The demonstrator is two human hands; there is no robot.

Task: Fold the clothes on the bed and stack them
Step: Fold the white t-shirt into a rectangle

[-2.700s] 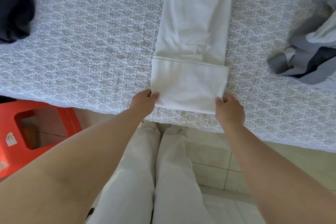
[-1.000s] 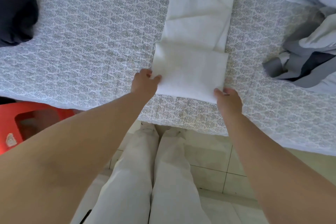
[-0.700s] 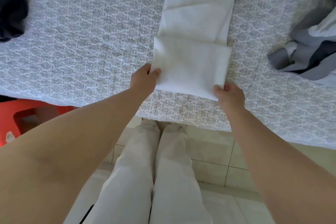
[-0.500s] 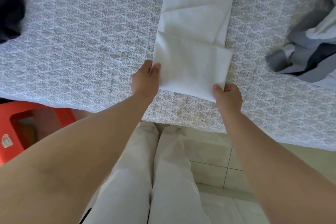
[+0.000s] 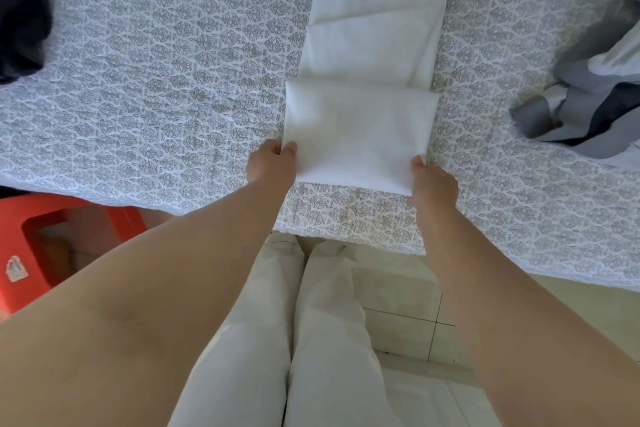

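Observation:
A white garment (image 5: 363,97) lies in a long narrow strip across the patterned bed (image 5: 156,80), its near end folded over into a flat rectangle. My left hand (image 5: 272,163) pinches the near left corner of that folded part. At the near right corner, my right hand (image 5: 433,180) grips the fabric, thumb on top. The far end of the strip runs out of the top of the view.
A grey and dark crumpled pile of clothes (image 5: 588,107) lies at the right on the bed. A dark garment (image 5: 20,24) sits at the far left. An orange plastic stool (image 5: 52,239) stands on the floor by the bed's near edge.
Both hands have rolled the folded near end of the white garment farther up the strip, away from the bed's edge, and still hold its two near corners.

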